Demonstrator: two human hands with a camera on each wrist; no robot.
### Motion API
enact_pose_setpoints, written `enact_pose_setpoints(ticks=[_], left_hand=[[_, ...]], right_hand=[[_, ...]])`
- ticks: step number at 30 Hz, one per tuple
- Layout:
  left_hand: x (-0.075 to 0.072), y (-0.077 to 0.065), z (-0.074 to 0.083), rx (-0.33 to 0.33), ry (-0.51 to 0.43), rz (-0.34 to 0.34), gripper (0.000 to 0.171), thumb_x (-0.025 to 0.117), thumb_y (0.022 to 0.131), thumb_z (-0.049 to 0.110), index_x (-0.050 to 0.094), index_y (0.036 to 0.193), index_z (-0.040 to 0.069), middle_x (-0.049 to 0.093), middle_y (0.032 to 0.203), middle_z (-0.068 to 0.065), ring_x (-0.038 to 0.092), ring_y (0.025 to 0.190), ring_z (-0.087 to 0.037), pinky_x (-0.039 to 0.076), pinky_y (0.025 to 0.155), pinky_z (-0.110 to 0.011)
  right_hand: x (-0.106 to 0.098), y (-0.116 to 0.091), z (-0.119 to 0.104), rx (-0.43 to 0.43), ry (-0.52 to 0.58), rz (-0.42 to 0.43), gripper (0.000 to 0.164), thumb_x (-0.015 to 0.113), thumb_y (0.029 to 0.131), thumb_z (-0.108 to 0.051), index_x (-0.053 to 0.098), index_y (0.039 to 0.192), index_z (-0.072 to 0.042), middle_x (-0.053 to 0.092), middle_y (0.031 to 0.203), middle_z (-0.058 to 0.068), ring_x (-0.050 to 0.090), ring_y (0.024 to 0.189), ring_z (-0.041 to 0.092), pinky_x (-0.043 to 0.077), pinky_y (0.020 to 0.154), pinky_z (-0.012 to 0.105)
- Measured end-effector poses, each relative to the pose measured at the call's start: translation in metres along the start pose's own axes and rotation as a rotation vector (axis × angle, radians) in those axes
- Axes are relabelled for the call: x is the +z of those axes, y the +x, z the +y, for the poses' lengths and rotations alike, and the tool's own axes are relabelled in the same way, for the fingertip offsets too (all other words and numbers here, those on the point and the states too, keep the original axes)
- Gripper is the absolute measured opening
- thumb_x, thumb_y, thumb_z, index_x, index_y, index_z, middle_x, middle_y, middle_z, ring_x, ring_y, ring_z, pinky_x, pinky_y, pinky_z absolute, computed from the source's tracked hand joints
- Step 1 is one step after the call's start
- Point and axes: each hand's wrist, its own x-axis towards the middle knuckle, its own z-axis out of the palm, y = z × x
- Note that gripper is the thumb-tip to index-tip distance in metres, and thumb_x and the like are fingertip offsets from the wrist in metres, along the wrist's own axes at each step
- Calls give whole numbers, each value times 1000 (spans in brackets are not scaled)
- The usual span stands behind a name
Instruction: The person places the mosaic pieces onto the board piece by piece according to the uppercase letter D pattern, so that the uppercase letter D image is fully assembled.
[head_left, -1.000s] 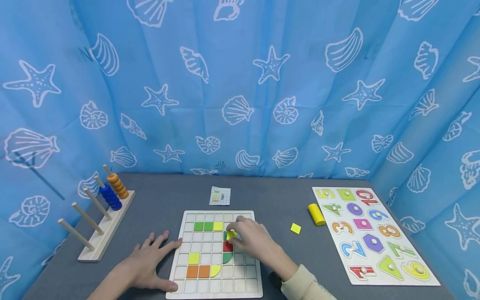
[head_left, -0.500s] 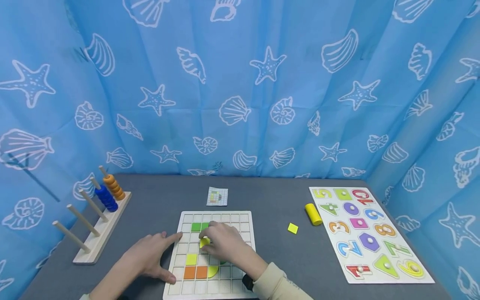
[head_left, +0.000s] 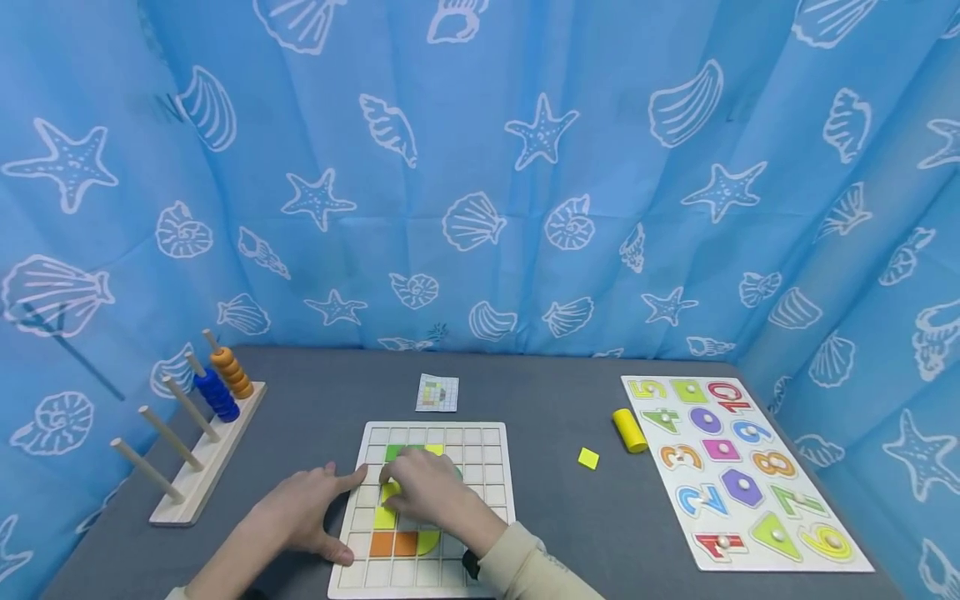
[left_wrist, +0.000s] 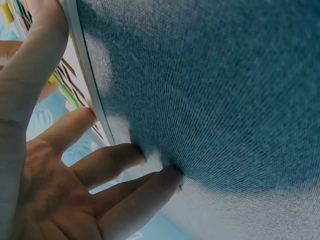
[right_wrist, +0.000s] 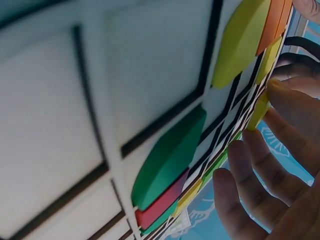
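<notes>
My right hand pinches a small yellow tile between thumb and fingertips, low over the left part of the white grid board. In the right wrist view, that yellow tile sits right at the board surface. Just in front of it lies a yellow square, then orange squares and a rounded yellow piece. Green squares partly show behind the hand. My left hand rests with thumb and index finger at the board's left edge, its other fingers spread on the table.
A pattern card lies behind the board. On the right are a loose yellow square, a yellow cylinder and a number puzzle board. At left stands a bead rack with upright pegs.
My right hand has carried the yellow tile leftward across the board, from beside the red and dark green pieces to above the left yellow square. The left hand stays at the board's edge.
</notes>
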Motion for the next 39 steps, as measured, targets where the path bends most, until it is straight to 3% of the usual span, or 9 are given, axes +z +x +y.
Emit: enact_pose_setpoints(ticks=[10, 16, 20, 28, 39], left_hand=[[-3, 3, 6, -12, 7, 30, 116, 96, 52, 57, 53, 149, 10, 62, 134, -33, 61, 122, -52, 50, 98, -68], [5, 7, 6, -45, -25, 8, 120, 94, 52, 56, 47, 153, 10, 45, 148, -41, 45, 131, -68, 42, 98, -78], [8, 6, 6, -65, -49, 18, 120, 94, 52, 53, 47, 154, 13, 35, 155, -40, 37, 134, -71, 41, 99, -78], [1, 5, 6, -2, -29, 32, 117, 97, 52, 50, 51, 149, 4, 44, 145, -45, 49, 125, -69, 45, 99, -73], [0, 6, 9, -36, -20, 21, 115, 96, 53, 51, 52, 149, 6, 45, 146, -43, 50, 127, -66, 44, 100, -74]], right_hand=[[5, 7, -5, 13, 27, -26, 22, 84, 85, -23, 80, 106, -19, 73, 98, -4, 63, 79, 6, 49, 58, 18], [5, 6, -4, 32, 53, -30, 24, 84, 85, -21, 80, 108, -19, 71, 96, -4, 62, 78, 6, 49, 58, 19], [5, 5, -3, 37, 53, -29, 23, 84, 85, -21, 80, 108, -18, 72, 97, -4, 63, 80, 6, 50, 58, 20], [5, 3, -4, 14, 52, -41, 18, 83, 86, -19, 82, 104, -17, 71, 94, -4, 60, 77, 3, 49, 57, 19], [2, 2, -3, -31, 21, -66, 16, 80, 88, -16, 83, 103, -18, 71, 94, -4, 58, 79, 3, 47, 58, 15]])
